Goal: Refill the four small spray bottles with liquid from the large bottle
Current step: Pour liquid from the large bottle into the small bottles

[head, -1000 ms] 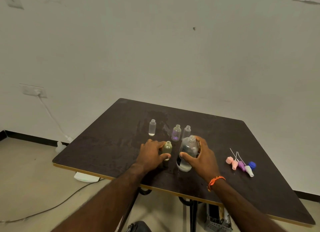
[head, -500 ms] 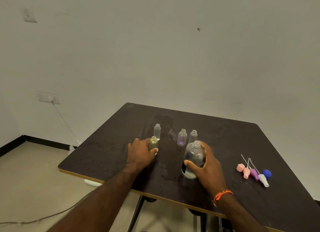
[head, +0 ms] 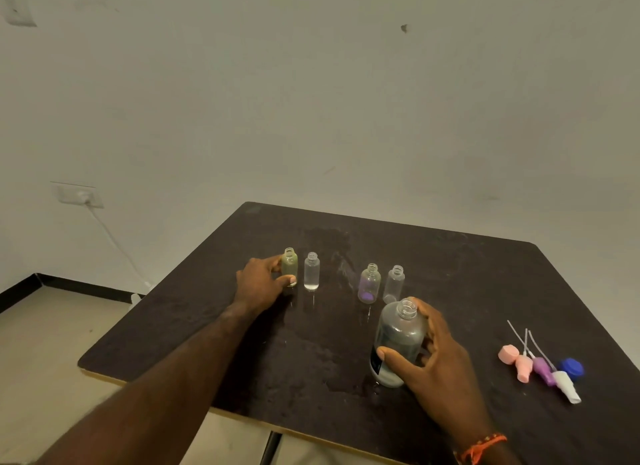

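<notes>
So here we've got our left hand (head: 260, 286) curled around the small yellow-green tinted plastic bottle (head: 289, 265), fingers (head: 290, 281) wrapped round its lower part, and it's standing upright on the dark brown square surface (head: 450, 274) at the left end of the row. Just beside it on the right stands the small clear plastic bottle (head: 311, 271) with a bit of liquid at the bottom, not touching as far as we can tell. Further right, after a gap, are the small purple-tinted plastic bottle (head: 369, 283) and the small frosted clear bottle (head: 394, 283), close together and both upright. All four are uncapped. Our right hand (head: 437, 357) grips the large translucent plastic bottle (head: 397, 341), thumb across the front and the other fingers round the back; it sits upright on the surface nearer to us than the purple pair, open at the top, with a dark label low on its side. The surface around it looks wet. Off to the right lie the loose tops: a pink cap (head: 508, 354), a pink spray head (head: 523, 369), a purple spray head (head: 542, 369), a white spray head (head: 567, 387) and a blue round cap (head: 572, 368), bunched together with their thin tubes pointing away from us. There's an orange bracelet (head: 480, 445) on our right wrist.
</notes>
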The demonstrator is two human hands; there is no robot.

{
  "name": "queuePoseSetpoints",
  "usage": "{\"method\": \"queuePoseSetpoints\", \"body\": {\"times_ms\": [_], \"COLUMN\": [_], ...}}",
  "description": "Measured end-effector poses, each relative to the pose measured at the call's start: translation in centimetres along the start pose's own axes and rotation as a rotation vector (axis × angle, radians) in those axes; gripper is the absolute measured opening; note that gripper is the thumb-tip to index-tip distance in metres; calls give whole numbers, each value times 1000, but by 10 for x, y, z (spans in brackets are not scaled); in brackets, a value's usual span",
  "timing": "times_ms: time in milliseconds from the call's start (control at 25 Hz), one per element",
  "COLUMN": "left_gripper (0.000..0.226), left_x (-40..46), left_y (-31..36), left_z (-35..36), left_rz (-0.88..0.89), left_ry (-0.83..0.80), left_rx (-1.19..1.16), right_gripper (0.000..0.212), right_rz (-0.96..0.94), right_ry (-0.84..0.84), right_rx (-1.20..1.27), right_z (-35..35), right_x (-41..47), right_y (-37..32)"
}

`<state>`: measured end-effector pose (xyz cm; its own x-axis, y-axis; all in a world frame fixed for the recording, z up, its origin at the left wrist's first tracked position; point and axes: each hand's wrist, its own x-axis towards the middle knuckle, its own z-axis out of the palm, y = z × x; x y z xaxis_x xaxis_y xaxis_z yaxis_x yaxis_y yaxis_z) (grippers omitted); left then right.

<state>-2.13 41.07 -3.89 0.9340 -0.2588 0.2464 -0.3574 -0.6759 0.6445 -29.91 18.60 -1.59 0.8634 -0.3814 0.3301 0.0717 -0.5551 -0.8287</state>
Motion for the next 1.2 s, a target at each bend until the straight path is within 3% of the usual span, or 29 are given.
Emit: {"method": "queuePoseSetpoints", "body": {"times_ms": [200,280,440,600,680,800,960,1200], "left_gripper": [70,84,68,53,52,71,84,29], "left_x": [-3,-20,-60,-85,-87,-79,-52,-44], "left_y": [-4,2,28,88,115,140,150,146], "left_z": [-2,-5,-4,17,29,48,68,75], "left_rz": [13,-14,227,487,458,247,29,-8], "left_ry": [-83,-3,296,241,106,-84,-112,-152], "left_rx": [46,136,149,-8,-64,-106,-198,-243], "right_gripper": [87,85,81,80,80,83,81,83], "right_rz": [18,22,26,36,64,109,111,110], "right_ry": [-5,6,34,67,84,87,90,93], "right_rx": [-12,-30,-86,-135,-143,-127,-112,-104], "right_z": [0,0,0,-17,-32,-50,-53,-53], "right_x": [-1,-2,-4,-5,-6,-9,-8,-6], "right_y": [-3,-5,-13,-15,-11,-4,0,6]}}
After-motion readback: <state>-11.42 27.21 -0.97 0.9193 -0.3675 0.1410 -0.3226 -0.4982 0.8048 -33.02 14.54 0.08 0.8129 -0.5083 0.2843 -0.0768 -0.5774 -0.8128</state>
